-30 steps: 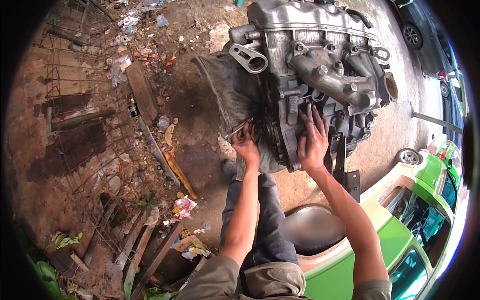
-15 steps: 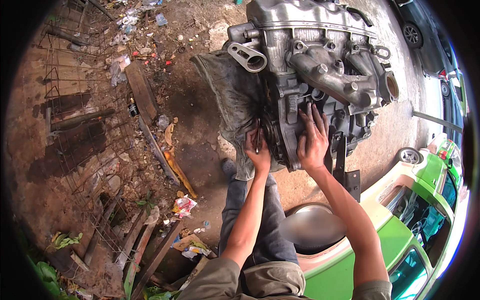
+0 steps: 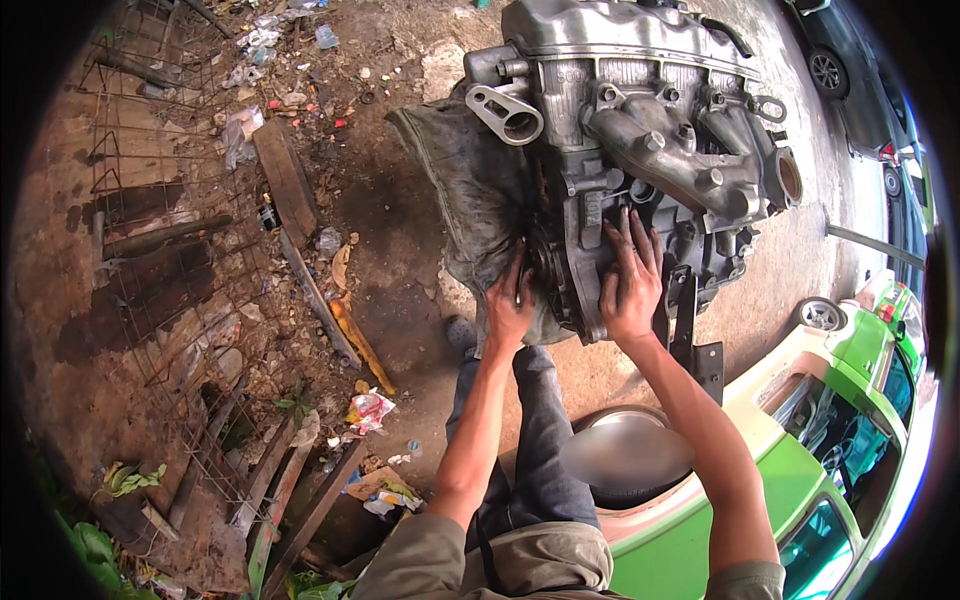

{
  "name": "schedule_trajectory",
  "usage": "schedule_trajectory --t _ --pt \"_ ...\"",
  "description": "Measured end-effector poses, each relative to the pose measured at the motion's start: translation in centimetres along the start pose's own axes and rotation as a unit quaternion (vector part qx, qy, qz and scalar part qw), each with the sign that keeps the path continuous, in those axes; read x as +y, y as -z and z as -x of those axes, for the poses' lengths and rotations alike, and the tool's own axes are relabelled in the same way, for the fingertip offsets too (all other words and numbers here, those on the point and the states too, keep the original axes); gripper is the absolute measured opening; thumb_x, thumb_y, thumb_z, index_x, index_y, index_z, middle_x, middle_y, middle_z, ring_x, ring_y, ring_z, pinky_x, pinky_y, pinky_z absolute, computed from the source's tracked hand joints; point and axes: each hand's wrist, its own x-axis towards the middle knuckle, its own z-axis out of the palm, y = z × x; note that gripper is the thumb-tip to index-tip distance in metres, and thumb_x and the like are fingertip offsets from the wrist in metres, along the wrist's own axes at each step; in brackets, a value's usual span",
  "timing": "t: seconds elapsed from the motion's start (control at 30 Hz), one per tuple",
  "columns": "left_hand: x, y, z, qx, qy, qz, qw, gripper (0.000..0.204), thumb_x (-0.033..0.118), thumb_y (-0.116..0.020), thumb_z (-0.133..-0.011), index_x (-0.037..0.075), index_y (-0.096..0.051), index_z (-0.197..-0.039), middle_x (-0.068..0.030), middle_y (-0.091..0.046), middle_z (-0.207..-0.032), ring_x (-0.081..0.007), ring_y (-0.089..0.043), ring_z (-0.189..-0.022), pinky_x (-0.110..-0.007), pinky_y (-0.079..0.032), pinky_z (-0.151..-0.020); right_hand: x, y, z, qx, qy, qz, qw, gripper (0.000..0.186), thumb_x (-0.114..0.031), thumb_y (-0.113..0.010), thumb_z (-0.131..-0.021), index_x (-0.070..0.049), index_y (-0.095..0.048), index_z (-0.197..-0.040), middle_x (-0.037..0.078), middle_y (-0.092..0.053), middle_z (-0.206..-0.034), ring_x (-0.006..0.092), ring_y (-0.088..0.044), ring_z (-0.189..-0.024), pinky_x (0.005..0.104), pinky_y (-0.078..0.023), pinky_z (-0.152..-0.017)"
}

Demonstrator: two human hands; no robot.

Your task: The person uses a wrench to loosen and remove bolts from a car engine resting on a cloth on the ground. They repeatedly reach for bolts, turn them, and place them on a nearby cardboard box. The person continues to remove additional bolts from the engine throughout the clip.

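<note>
A grimy metal engine (image 3: pixel 645 140) fills the upper middle, with a dark, oil-stained cloth (image 3: pixel 445 190) hanging at its left side. My left hand (image 3: pixel 508 300) is closed on a slim metal tool (image 3: pixel 519 298), mostly hidden by the fingers, at the engine's lower left beside the cloth; the tool's far end cannot be made out. My right hand (image 3: pixel 630 285) rests on the engine block below the branched manifold (image 3: pixel 670 165), fingers stretched out and apart, holding nothing.
A green and cream car (image 3: pixel 760 480) stands at lower right, a dark car (image 3: pixel 850 110) at upper right. A bracket (image 3: pixel 708 370) juts from the engine. Wooden planks (image 3: pixel 285 180), wire mesh (image 3: pixel 150 240) and litter lie along the left. My legs (image 3: pixel 540 430) are below.
The tool in my left hand was angled out to the left a second ago and has since swung upright, toward the engine. My right hand has barely moved.
</note>
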Motion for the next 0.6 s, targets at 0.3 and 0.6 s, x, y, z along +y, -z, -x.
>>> schedule_trajectory --t 0.3,0.6 --pt "-2.4 0.4 -8.7 -0.054 0.058 -0.149 0.986 0.017 0.011 -0.062 -0.095 -0.004 -0.07 -0.093 -0.0207 -0.071 -0.075 -0.033 -0.072 -0.069 -0.044 -0.053 -0.064 0.4 -0.2 0.1 0.004 0.011 0.002 1.0 0.063 0.0 -0.049 -0.072 -0.001 -0.057 -0.134 0.017 -0.048 -0.15 0.0355 -0.039 -0.144 0.0542 -0.023 -0.12" --pt "-3.6 1.2 -8.8 0.014 0.27 0.2 0.942 0.023 0.018 -0.06 -0.102 -0.005 -0.064 -0.099 -0.0158 -0.069 -0.072 -0.0233 -0.069 -0.056 -0.035 -0.056 -0.057 0.0 0.0 -0.1 0.009 0.004 -0.004 1.0 0.063 0.0 -0.048 -0.071 0.0 -0.057 -0.134 0.018 -0.049 -0.149 0.0361 -0.04 -0.143 0.0544 -0.024 -0.12"
